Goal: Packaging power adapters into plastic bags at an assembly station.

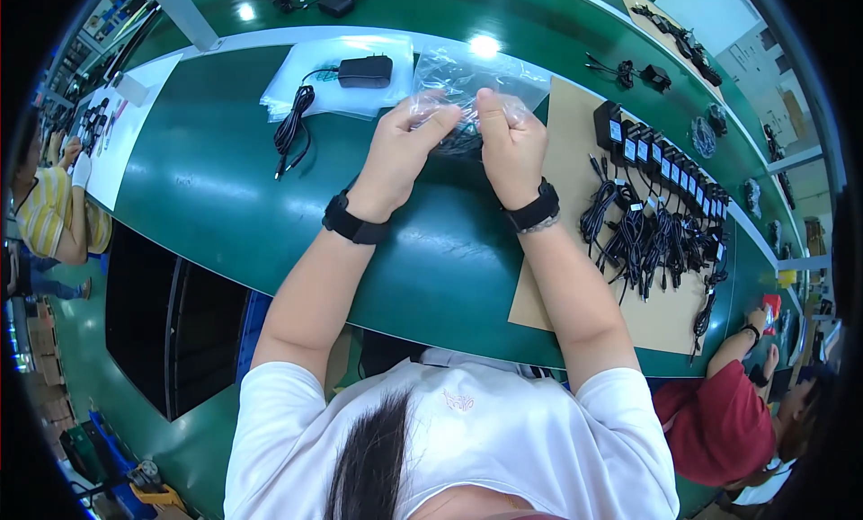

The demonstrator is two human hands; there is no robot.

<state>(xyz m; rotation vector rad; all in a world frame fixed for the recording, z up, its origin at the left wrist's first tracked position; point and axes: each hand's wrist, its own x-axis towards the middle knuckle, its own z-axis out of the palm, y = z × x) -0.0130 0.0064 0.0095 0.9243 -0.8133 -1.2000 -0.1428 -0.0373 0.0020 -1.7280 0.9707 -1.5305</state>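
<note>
In this workroom, a green desk (216,160) stretches before us. Both our hands are closed on a clear bag (521,69) above it: the left hand (398,151) and the right hand (514,153) pinch it between thumbs and fingers. Something dark shows through its lower part, but we cannot tell if it is inside. On the left, one black adapter (365,72) lies unwrapped upon a pile of bags (355,105). On the right, a row of adapters (631,149) with tied cords waits on cardboard (568,115), and we judge these still unbagged. Farther away, a few bundles (703,138) seem already in plastic, so much appears left.
</note>
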